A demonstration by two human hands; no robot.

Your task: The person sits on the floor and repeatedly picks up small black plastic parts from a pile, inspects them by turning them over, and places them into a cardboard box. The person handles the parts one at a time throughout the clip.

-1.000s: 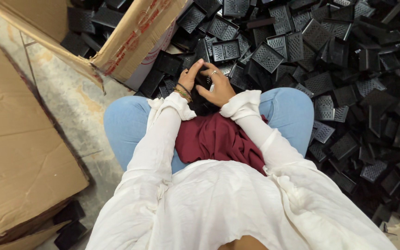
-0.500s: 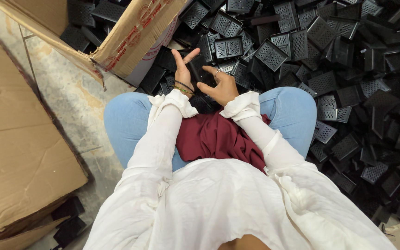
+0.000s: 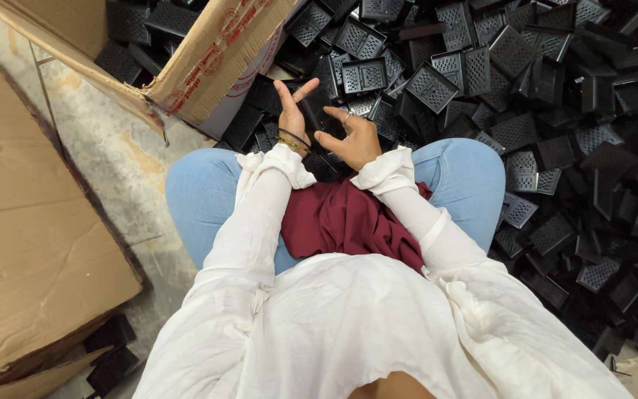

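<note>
Soft, even daylight fills the room; the white blouse (image 3: 348, 325) glares slightly, the black plastic grille pieces (image 3: 555, 89) swallow detail, and the edges bow wide.

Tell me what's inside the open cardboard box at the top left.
The cardboard box holds black perforated plastic parts, like the pile beside it. Its flap covers the rest, so how full it is cannot be seen. The left hand and right hand are outside it.

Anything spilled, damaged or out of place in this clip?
Yes: black plastic parts lie in a loose heap across the floor, not in the tipped cardboard box, whose flap is bent. The left hand and right hand are raised just above the heap.
</note>
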